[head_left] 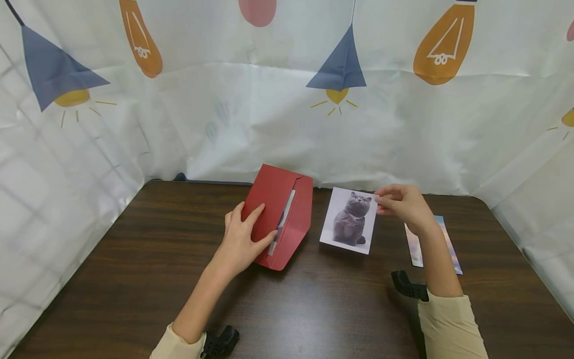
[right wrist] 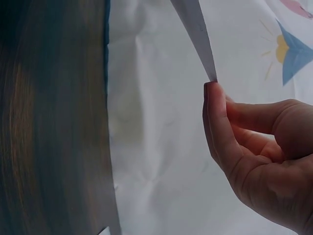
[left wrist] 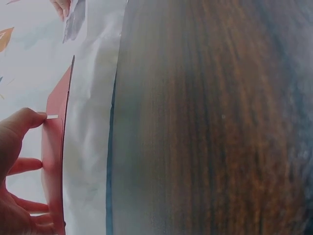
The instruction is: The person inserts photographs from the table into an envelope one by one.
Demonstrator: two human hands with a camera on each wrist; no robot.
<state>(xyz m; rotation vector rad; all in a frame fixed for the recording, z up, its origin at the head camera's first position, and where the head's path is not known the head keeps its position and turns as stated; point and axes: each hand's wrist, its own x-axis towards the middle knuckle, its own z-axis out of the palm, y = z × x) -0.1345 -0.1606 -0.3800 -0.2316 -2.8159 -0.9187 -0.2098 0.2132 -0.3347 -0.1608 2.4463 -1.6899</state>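
My left hand [head_left: 242,234] grips a red envelope [head_left: 280,182] from its left side, thumb at the long opening and fingers spread over the near panel. A pale printed sheet [head_left: 285,209] shows inside that opening. In the left wrist view the envelope [left wrist: 54,152] appears raised off the table. My right hand [head_left: 405,204] pinches the upper right edge of a square photo card [head_left: 329,224] picturing a grey cat, held above the table to the envelope's right. Seen nearly edge-on in the right wrist view, the card [right wrist: 198,34] sits at the fingertips.
A pastel printed card [head_left: 448,244] lies on the dark wooden table [head_left: 134,259], partly hidden by my right forearm. A white curtain [head_left: 215,119] with lamp prints hangs behind the table's far edge. Each wrist wears a black band [head_left: 219,341].
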